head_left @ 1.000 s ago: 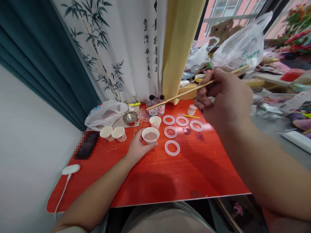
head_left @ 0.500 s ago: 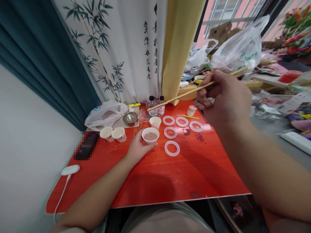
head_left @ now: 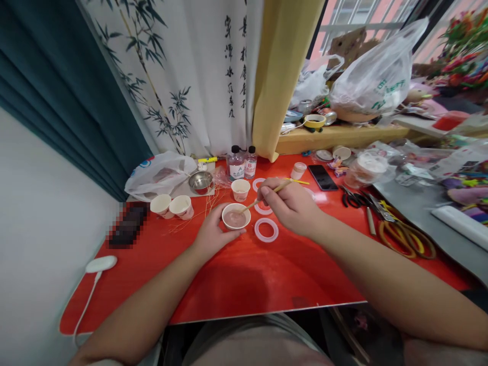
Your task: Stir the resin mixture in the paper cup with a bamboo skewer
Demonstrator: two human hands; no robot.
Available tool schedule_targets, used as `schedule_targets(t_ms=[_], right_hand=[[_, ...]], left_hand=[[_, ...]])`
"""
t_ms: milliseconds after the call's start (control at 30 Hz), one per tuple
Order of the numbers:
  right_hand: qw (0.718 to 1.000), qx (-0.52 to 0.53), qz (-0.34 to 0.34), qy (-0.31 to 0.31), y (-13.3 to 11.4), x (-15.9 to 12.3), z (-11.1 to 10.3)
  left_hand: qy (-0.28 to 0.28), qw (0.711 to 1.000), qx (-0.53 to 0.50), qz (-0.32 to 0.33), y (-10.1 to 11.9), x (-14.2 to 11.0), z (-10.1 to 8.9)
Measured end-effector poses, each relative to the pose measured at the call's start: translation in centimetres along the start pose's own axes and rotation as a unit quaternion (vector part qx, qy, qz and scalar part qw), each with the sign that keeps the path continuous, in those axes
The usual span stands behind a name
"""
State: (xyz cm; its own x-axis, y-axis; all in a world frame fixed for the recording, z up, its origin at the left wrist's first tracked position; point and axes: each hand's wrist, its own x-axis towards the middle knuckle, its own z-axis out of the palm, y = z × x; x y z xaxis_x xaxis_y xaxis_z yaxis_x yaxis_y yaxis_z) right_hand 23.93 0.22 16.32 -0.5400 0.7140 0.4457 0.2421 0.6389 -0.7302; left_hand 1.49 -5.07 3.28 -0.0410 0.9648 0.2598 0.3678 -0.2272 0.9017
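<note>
My left hand (head_left: pixel 215 229) is wrapped round a white paper cup (head_left: pixel 236 227) that contains a pinkish liquid (head_left: pixel 234 218). In my right hand (head_left: pixel 287 206) is a thin wooden stick (head_left: pixel 251 204), pinched between thumb and fingers, its lower end dipping into the liquid. Beneath and beside that hand lie pale ring-shaped molds; the nearest ring mold (head_left: pixel 266 230) is in full view, while others are partly covered by the hand. Just behind the held cup stands another paper cup (head_left: pixel 241 190).
Two paper cups (head_left: pixel 181 207) stand at the left, near a metal bowl (head_left: pixel 201 181) and a plastic bag (head_left: pixel 162 175). Bottles marked A (head_left: pixel 236 165) and B (head_left: pixel 250 163) stand behind. Right: a small jar (head_left: pixel 298 170), a phone (head_left: pixel 323 177), scissors (head_left: pixel 404 231).
My right hand has come down and left from its raised position, bringing the stick's tip into the cup. The phone, scissors and other items at the right are now uncovered.
</note>
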Motion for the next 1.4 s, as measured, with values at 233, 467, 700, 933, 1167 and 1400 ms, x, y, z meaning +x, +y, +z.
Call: schedule_targets(t_ms=[233,467,700,933,1167,1400], right_hand=[[0.940,0.228,0.229,0.110,3.5,-1.0,1.7],[0.854,0.366,0.270,0.252,4.3,-0.3,1.9],[0.858,0.362,0.220,0.290,2.2,1.2,-0.3],[0.853,0.362,0.190,0.324,-0.2,3.1,-2.2],[0.854,0.358,0.167,0.338,-1.8,4.1,-3.7],[0.910,0.293,0.112,0.272,-0.9,2.9,-3.3]], left_hand=[[0.010,0.999,0.012,-0.034,-0.1,0.1,0.1],[0.024,0.998,-0.046,-0.025,0.1,0.3,0.3],[0.033,0.998,-0.049,-0.032,0.3,0.6,0.0],[0.039,0.997,-0.052,-0.038,0.5,0.6,-0.1],[0.034,0.998,-0.049,-0.029,0.6,0.8,-0.3],[0.029,0.999,-0.034,-0.021,-0.2,0.8,-0.2]])
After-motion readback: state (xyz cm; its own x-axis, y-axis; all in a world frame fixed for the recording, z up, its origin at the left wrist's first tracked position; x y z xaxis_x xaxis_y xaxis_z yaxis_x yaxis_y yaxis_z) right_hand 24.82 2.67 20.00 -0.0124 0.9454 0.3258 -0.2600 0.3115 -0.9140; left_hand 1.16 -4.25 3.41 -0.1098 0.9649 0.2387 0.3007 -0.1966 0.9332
